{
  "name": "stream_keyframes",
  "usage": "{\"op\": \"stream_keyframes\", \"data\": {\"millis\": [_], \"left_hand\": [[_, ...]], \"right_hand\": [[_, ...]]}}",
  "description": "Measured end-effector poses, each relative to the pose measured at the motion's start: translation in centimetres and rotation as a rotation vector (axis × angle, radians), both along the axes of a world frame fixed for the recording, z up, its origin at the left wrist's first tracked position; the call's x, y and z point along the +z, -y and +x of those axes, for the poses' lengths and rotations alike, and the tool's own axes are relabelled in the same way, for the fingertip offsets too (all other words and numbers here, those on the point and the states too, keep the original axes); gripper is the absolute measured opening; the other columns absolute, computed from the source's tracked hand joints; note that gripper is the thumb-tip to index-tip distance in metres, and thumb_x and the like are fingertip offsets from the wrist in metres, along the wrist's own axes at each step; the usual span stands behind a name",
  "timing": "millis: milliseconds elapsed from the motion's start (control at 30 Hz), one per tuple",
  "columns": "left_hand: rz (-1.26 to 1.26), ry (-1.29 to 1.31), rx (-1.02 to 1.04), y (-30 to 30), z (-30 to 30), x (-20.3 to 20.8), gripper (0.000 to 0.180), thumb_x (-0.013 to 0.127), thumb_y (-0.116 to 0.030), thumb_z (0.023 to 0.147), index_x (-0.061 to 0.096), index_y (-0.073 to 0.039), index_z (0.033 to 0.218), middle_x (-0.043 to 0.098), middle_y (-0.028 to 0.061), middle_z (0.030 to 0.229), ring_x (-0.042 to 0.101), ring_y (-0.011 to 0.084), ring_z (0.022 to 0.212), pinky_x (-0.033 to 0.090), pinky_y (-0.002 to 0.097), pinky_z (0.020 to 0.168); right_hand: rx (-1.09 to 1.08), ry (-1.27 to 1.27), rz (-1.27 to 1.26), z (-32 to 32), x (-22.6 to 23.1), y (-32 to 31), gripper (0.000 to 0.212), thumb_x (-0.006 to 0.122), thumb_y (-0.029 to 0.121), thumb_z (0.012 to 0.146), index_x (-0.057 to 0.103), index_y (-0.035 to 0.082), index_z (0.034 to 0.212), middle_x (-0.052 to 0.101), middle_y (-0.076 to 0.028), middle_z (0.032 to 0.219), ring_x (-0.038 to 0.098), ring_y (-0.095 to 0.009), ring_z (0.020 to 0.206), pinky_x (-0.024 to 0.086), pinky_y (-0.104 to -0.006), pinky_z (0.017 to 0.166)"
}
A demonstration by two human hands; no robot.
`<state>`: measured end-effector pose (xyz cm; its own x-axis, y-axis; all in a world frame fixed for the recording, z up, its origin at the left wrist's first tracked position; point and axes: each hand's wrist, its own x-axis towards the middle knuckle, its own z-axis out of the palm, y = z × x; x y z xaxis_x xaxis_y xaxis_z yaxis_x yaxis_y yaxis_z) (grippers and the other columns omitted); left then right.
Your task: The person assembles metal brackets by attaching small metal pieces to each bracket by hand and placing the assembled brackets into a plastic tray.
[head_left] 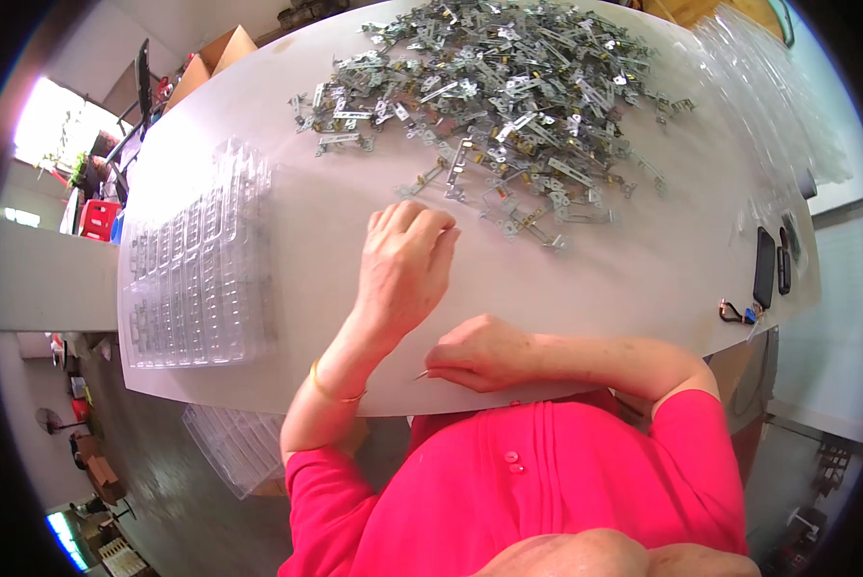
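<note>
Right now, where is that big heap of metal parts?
In the head view, the heap of metal parts lies top centre on the far side of the pale table, beyond the left hand and right of the clear plastic trays.

Bright light from the left window point(51, 125), white glare on the table point(186, 139), bent edges, black corners
</note>
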<state>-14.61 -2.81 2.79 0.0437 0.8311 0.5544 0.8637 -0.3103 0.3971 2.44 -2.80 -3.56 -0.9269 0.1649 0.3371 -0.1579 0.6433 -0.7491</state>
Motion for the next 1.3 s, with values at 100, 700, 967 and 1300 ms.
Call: {"op": "stream_keyframes", "data": {"millis": [100, 700, 967, 1300], "left_hand": [[-0.035, 0.02, -0.075, -2.1, 3.1, -0.8, 0.011, 0.073, -0.004, 0.081, 0.066, -0.004, 0.088, 0.062, 0.0091, 0.087, 0.059, 0.0303, 0.085, 0.045, 0.0415, 0.08], [-0.14, -0.337, -0.377, -6.4, 9.2, -3.8, 0.025, 0.073, -0.01, 0.079, 0.061, -0.006, 0.101, 0.062, 0.0088, 0.096, 0.058, 0.0285, 0.094, 0.043, 0.041, 0.085], [0.081, -0.252, -0.366, -6.6, 9.0, -2.9, 0.017, 0.071, -0.005, 0.082, 0.063, -0.006, 0.097, 0.065, 0.0087, 0.088, 0.061, 0.0278, 0.083, 0.045, 0.0396, 0.08], [-0.483, 0.948, -0.174, -5.7, 6.0, -0.2, 0.004, 0.065, -0.004, 0.09, 0.064, -0.002, 0.093, 0.066, -0.0015, 0.084, 0.059, 0.0061, 0.076, 0.048, 0.0227, 0.069]], "right_hand": [[-0.07, -0.055, -0.047, 2.0, -0.3, -0.1, 0.012, 0.063, 0.021, 0.094, 0.058, 0.01, 0.092, 0.061, -0.009, 0.077, 0.062, -0.033, 0.072, 0.05, -0.0442, 0.063], [-0.049, -0.168, -0.108, 3.3, -0.8, -0.8, 0.018, 0.062, 0.018, 0.093, 0.056, 0.006, 0.081, 0.058, -0.011, 0.072, 0.06, -0.033, 0.068, 0.048, -0.0439, 0.061], [-0.033, -0.161, -0.092, 2.9, -1.7, -0.6, 0.018, 0.06, 0.021, 0.094, 0.056, 0.006, 0.084, 0.06, -0.012, 0.074, 0.061, -0.034, 0.069, 0.048, -0.0452, 0.061], [-0.045, -0.127, -0.1, 3.0, -1.4, -0.6, 0.019, 0.06, 0.026, 0.096, 0.056, 0.009, 0.089, 0.061, -0.011, 0.076, 0.062, -0.035, 0.071, 0.051, -0.0465, 0.064]]}}
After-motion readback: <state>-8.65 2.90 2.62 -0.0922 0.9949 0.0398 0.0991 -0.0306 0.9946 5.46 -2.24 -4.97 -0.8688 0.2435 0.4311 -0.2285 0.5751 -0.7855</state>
